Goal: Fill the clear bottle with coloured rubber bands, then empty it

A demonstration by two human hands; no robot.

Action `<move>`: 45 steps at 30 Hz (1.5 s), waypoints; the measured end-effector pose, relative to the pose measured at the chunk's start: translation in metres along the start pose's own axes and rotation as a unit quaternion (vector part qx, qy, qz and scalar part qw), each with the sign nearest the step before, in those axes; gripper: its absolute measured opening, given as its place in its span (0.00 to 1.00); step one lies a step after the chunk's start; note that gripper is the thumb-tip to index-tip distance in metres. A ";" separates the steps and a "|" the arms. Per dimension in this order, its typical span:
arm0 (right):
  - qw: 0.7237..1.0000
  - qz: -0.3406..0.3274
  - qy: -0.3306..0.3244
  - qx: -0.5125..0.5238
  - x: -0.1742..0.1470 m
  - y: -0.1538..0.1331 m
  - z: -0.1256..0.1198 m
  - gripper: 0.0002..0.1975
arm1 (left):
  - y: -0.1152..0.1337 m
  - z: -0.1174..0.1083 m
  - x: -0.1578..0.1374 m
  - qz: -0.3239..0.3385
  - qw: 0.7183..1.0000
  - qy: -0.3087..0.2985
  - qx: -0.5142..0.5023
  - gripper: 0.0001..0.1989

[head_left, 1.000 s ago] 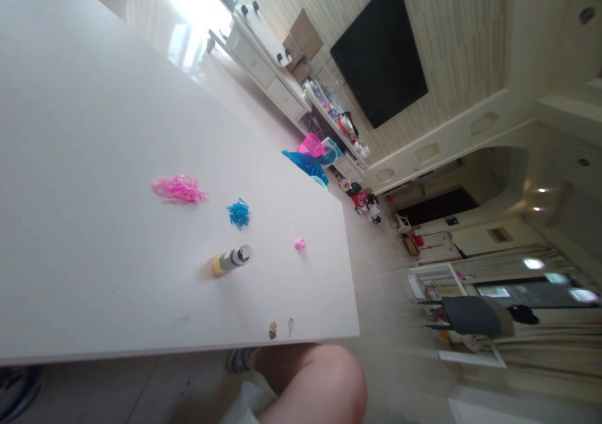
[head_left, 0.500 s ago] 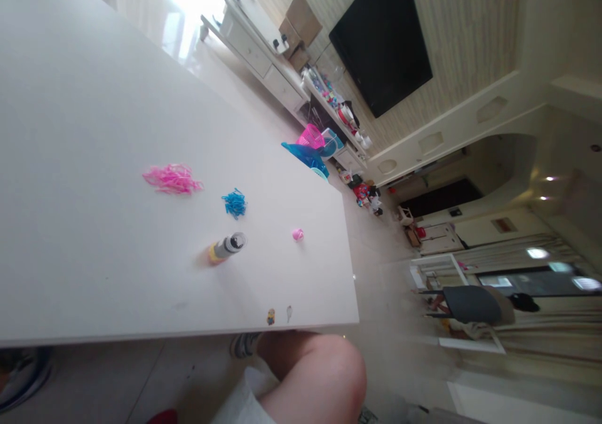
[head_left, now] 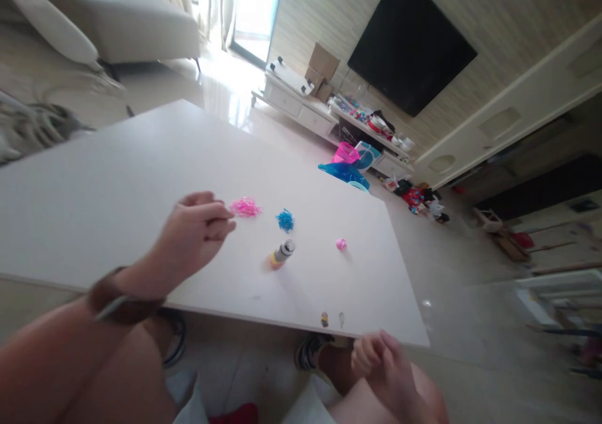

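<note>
My left hand (head_left: 200,226) is over the table with its fingers curled together, and nothing shows in them. Just beyond its fingertips lies a loose pile of thin pink strips (head_left: 247,207). A smaller pile of short blue strips (head_left: 285,221) is to the right of that. Nearer me stands an upright small cylindrical container (head_left: 283,253), grey above and yellow-orange below. My right hand (head_left: 383,364) is by the table's front edge, above my leg. Its fingers are bent in, slightly blurred, with nothing visible in them. A small pink round object (head_left: 341,244) sits farther right.
The white table (head_left: 155,160) has a yellow cartoon sticker (head_left: 324,319) and a small pale drop-shaped piece (head_left: 342,319) near its front edge. Past the far edge are a pink basket (head_left: 345,153) and a low white cabinet (head_left: 286,101). A television (head_left: 411,41) hangs behind.
Both my hands have come into view, the left over the table and the right at its front edge. The view has shifted and turned left; the things on the table look unmoved.
</note>
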State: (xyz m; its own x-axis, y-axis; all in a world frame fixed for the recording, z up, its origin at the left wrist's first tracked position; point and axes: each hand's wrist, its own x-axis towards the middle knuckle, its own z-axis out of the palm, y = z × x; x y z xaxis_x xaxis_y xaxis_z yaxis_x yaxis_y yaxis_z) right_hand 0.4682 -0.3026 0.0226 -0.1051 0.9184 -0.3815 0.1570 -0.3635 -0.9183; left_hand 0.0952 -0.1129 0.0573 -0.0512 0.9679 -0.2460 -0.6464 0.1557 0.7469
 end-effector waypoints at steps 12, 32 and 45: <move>0.868 -0.208 0.104 -0.438 0.299 -0.046 0.058 0.07 | -0.084 0.016 0.060 0.130 0.824 -0.178 0.522 0.16; 0.926 -0.212 0.186 -0.249 0.304 -0.043 0.052 0.05 | -0.128 0.021 0.045 0.115 0.688 -0.376 0.610 0.43; 0.934 -0.273 0.223 -0.058 0.224 -0.078 0.051 0.15 | -0.139 0.041 0.026 0.147 0.732 -0.287 0.600 0.08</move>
State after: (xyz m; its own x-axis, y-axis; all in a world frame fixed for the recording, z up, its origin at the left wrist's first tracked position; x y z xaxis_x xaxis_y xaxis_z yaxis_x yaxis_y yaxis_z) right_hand 0.3825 -0.0769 0.0031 0.2158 0.9447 0.2470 0.3072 0.1744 -0.9355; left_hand 0.2147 -0.1012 -0.0277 0.4963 0.8646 0.0783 0.4795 -0.3482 0.8055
